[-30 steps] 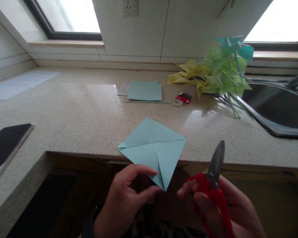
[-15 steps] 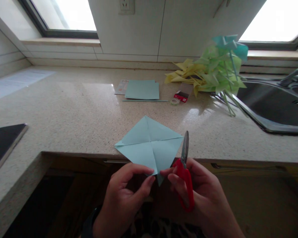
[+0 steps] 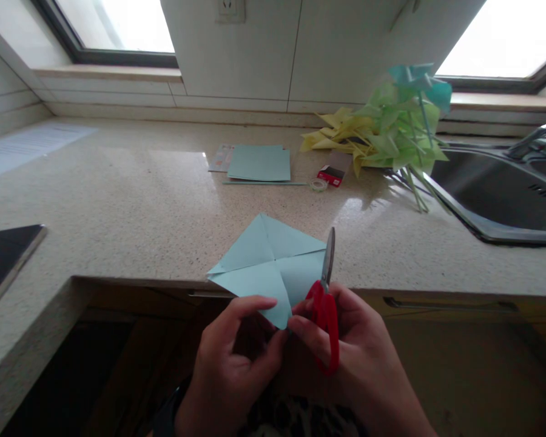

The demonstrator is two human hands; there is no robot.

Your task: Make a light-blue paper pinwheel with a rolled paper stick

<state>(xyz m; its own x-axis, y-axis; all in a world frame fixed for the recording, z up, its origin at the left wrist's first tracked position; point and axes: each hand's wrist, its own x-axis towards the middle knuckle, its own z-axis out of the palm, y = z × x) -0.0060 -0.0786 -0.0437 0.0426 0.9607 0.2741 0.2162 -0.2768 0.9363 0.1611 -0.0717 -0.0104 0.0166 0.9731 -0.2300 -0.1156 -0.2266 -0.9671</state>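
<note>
Holding the near corner of a square sheet of pale blue paper (image 3: 246,261), the left hand (image 3: 230,364) has its index finger over one flap and its thumb close under the tip; how firmly it presses cannot be told. The right hand (image 3: 359,340) is wrapped around the red handles of a pair of grey-bladed metal scissors (image 3: 328,258), while its thumb reaches that same corner. Relative to the flat stack of pale blue paper sheets (image 3: 258,164), the square sheet lies well apart on the person's side, partly overhanging the edge of the speckled stone countertop (image 3: 141,224).

Tearing seems the main risk: should the hands pull the split corner apart, the slit could run on toward the centre. A turn of the right wrist might let the blades nick the side corner beside them; whether they touch it is unclear. A slack grip could let the overhanging part droop and crease.

Set as a diamond, the sheet points one corner toward the stack, the opposite one toward the person; being roughly square, it has no clear long axis.
</note>
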